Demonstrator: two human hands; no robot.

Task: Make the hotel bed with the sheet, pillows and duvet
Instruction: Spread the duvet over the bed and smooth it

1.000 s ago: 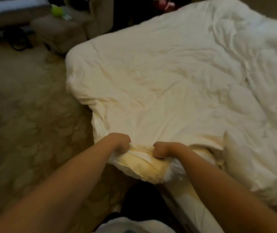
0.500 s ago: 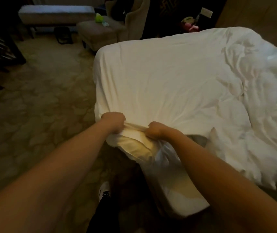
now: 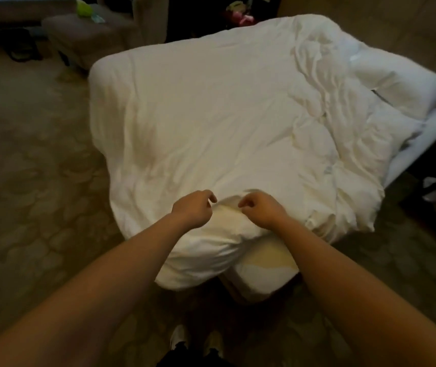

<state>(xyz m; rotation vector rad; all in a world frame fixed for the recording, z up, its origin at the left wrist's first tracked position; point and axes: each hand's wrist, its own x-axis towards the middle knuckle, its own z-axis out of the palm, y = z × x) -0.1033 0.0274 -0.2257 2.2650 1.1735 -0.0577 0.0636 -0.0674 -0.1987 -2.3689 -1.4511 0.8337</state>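
A white duvet (image 3: 211, 115) lies spread over the bed, smooth on the left and bunched in folds on the right. Its near corner hangs over the mattress corner (image 3: 261, 274), which is covered by the sheet. My left hand (image 3: 193, 210) and my right hand (image 3: 260, 210) hover side by side just above that duvet corner. Their fingers are loosely curled and hold nothing. A white pillow (image 3: 402, 83) lies at the far right end of the bed.
Patterned carpet (image 3: 26, 194) surrounds the bed. An upholstered ottoman (image 3: 84, 35) with a green object (image 3: 84, 7) on it stands beyond the bed's far left corner, beside a bench. Pink items (image 3: 240, 15) sit behind the bed. My shoes (image 3: 198, 340) are at the bottom.
Both hands gripped the duvet's near corner before and have let it go. The duvet has settled flat over the bed and the corner has dropped down.
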